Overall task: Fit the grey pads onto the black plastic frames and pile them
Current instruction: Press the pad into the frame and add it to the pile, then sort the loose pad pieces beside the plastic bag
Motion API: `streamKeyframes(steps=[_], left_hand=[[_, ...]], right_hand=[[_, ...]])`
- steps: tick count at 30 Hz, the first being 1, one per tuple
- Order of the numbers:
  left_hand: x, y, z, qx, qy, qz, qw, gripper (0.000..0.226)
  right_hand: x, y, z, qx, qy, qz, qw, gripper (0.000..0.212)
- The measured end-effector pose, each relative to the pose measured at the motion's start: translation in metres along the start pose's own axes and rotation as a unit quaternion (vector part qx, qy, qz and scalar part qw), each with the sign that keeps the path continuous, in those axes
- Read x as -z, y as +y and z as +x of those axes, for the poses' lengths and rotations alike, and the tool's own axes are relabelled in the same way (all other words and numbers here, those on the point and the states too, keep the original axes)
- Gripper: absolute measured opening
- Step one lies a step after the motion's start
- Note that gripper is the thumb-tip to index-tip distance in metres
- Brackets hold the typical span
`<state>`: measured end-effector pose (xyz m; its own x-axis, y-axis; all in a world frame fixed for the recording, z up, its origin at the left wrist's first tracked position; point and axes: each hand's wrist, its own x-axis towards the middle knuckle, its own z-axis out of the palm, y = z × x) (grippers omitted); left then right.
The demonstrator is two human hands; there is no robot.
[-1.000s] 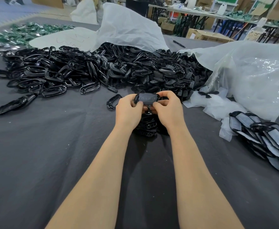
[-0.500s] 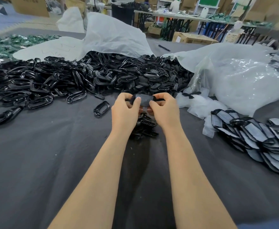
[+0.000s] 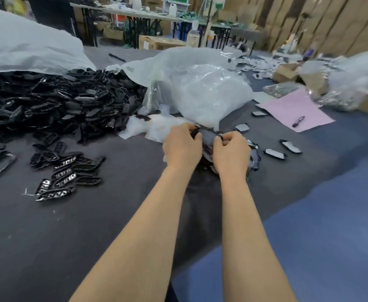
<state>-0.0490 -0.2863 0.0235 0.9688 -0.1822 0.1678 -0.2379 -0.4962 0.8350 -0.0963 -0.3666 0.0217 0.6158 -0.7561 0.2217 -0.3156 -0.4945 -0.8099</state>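
My left hand (image 3: 182,147) and my right hand (image 3: 231,152) pinch the two ends of one black frame with a grey pad (image 3: 208,136) in it. They hold it just above the pile of fitted frames (image 3: 254,159), which my hands mostly hide. A big heap of black plastic frames (image 3: 54,105) covers the left of the table. A smaller loose group of ribbed black pieces (image 3: 63,173) lies in front of that heap. A few single grey pads (image 3: 274,154) lie to the right of my hands.
A clear plastic bag (image 3: 200,90) bulges behind my hands. A pink sheet with a pen (image 3: 296,112) lies at the right. The dark table cloth (image 3: 91,225) ends at the right over a blue floor (image 3: 331,225). Boxes and more bags stand at the far right.
My view and both hands have swung to the right with the frame, from above the small ribbed group to above the pile of fitted frames.
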Motion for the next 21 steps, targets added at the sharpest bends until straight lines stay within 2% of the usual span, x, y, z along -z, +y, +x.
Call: streamKeyframes(steps=[4, 7, 10, 13, 17, 21], left_hand=[[-0.026, 0.002, -0.002, -0.007, 0.015, 0.091, 0.996, 0.027], [-0.032, 0.001, -0.002, -0.021, 0.027, 0.113, 0.993, 0.027], [-0.029, 0.001, 0.001, -0.007, 0.022, 0.067, 0.998, 0.029], [-0.016, 0.002, 0.004, 0.007, 0.029, -0.038, 0.999, 0.027], [0.025, -0.013, 0.008, 0.019, 0.083, -0.115, 0.99, 0.022], [0.085, -0.055, 0.007, 0.043, 0.166, -0.088, 0.981, 0.019]], right_hand=[[0.004, 0.018, 0.005, -0.025, 0.005, -0.031, 0.999, 0.018], [0.002, 0.02, 0.006, -0.034, 0.023, -0.029, 0.999, 0.022], [-0.002, 0.016, 0.003, -0.009, 0.054, -0.014, 0.998, 0.019], [-0.012, 0.003, -0.003, 0.044, 0.063, 0.05, 0.996, 0.013], [-0.044, -0.028, -0.025, 0.078, -0.013, 0.133, 0.988, 0.012], [-0.089, -0.065, -0.062, 0.106, -0.125, 0.153, 0.975, 0.01]])
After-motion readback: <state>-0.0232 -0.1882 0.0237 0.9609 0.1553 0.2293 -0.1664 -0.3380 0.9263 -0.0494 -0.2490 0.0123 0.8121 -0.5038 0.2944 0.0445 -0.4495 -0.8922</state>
